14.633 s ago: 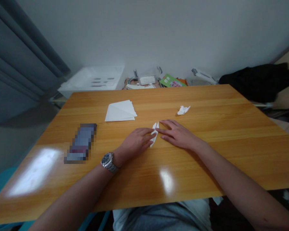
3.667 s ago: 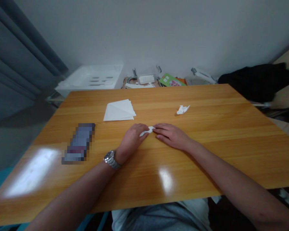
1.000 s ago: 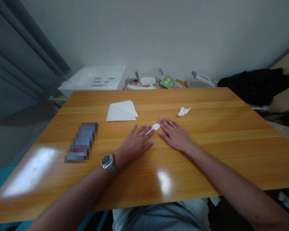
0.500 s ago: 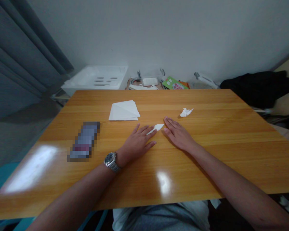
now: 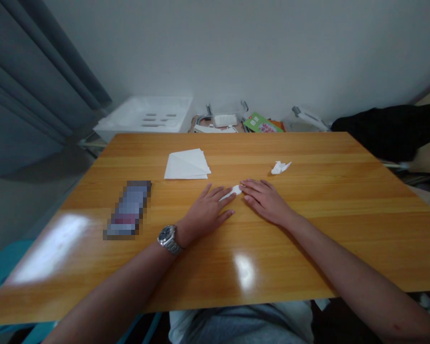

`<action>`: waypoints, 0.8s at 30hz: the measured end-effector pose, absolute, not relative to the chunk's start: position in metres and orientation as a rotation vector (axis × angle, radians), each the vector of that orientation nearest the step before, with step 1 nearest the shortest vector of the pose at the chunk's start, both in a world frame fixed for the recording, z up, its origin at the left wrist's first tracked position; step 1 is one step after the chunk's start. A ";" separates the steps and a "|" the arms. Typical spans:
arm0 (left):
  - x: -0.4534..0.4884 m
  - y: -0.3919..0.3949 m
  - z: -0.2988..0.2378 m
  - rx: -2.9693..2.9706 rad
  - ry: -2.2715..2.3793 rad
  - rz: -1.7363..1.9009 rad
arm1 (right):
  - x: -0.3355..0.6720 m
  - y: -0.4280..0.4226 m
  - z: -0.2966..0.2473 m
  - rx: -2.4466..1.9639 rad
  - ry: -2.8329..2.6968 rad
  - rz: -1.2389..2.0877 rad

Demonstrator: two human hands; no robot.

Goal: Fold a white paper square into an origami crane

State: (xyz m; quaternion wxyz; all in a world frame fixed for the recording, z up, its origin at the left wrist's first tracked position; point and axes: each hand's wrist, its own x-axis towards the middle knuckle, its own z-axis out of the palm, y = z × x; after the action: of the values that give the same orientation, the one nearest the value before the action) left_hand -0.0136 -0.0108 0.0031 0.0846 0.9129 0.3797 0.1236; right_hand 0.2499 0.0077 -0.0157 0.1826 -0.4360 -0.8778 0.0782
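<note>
A small folded white paper piece (image 5: pixel 232 191) lies on the wooden table (image 5: pixel 308 224) between my two hands. My left hand (image 5: pixel 208 211), with a wristwatch, lies flat with its fingers spread, and two fingertips press the paper's left part. My right hand (image 5: pixel 265 198) also rests flat, its fingers stretched toward the paper's right tip and touching it. Neither hand lifts the paper.
A stack of white paper sheets (image 5: pixel 186 165) lies behind my left hand. A small folded paper figure (image 5: pixel 280 167) sits to the back right. A blurred dark phone-like object (image 5: pixel 129 209) lies at the left. Clutter (image 5: pixel 258 123) and a white tray (image 5: pixel 146 114) stand beyond the far edge.
My right hand's fingers have turned left and now touch the paper's tip. The left hand stays flat on the paper. The view has shifted slightly.
</note>
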 end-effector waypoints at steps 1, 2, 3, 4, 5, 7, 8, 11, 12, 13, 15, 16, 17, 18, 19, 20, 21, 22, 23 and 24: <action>-0.014 -0.010 0.003 2.716 1.126 0.389 | 0.250 0.008 -0.016 -1.223 -2.479 0.215; -0.013 -0.008 0.003 2.707 1.120 0.412 | 0.250 0.008 -0.017 -1.210 -2.480 0.211; -0.014 -0.007 0.003 2.696 1.114 0.437 | 0.251 0.009 -0.017 -1.188 -2.478 0.209; -0.014 -0.005 0.002 2.683 1.109 0.467 | 0.251 0.009 -0.017 -1.155 -2.475 0.211; -0.014 -0.004 0.002 2.669 1.106 0.502 | 0.251 0.010 -0.016 -1.118 -2.469 0.219; -0.014 -0.001 0.001 2.639 1.096 0.566 | 0.250 0.010 -0.015 -1.046 -2.449 0.251; -0.015 0.000 0.000 2.624 1.092 0.595 | 0.249 0.010 -0.014 -1.014 -2.438 0.270; -0.016 0.003 -0.003 2.597 1.093 0.655 | 0.246 0.009 -0.012 -0.963 -2.429 0.311; -0.016 0.003 -0.003 2.594 1.105 0.664 | 0.245 0.008 -0.012 -0.954 -2.435 0.319; -0.017 0.004 -0.004 2.593 1.125 0.670 | 0.244 0.007 -0.011 -0.948 -2.440 0.325; -0.017 0.004 -0.004 2.593 1.172 0.658 | 0.243 0.005 -0.010 -0.946 -2.444 0.334; -0.017 0.004 -0.003 2.595 1.192 0.645 | 0.243 0.005 -0.009 -0.946 -2.444 0.338; -0.017 0.004 -0.002 2.600 1.203 0.630 | 0.243 0.005 -0.009 -0.948 -2.442 0.341; -0.017 0.004 -0.001 2.607 1.205 0.613 | 0.243 0.004 -0.009 -0.949 -2.441 0.347; -0.017 0.004 0.000 2.617 1.201 0.596 | 0.243 0.004 -0.009 -0.950 -2.438 0.353; -0.017 0.003 0.001 2.625 1.196 0.580 | 0.243 0.004 -0.009 -0.949 -2.434 0.360; -0.017 0.003 0.002 2.631 1.195 0.566 | 0.243 0.004 -0.008 -0.947 -2.429 0.366; -0.017 0.003 0.002 2.636 1.198 0.556 | 0.243 0.004 -0.008 -0.945 -2.424 0.373; -0.017 0.003 0.003 2.642 1.202 0.546 | 0.243 0.004 -0.008 -0.942 -2.418 0.378; -0.017 0.003 0.004 2.646 1.207 0.538 | 0.242 0.004 -0.008 -0.939 -2.415 0.381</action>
State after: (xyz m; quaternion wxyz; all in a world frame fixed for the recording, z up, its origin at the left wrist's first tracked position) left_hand -0.0169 0.0029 0.0041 0.0918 0.8909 0.4064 0.1811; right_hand 0.2424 0.0043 -0.0080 0.2582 -0.3465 -0.8908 0.1406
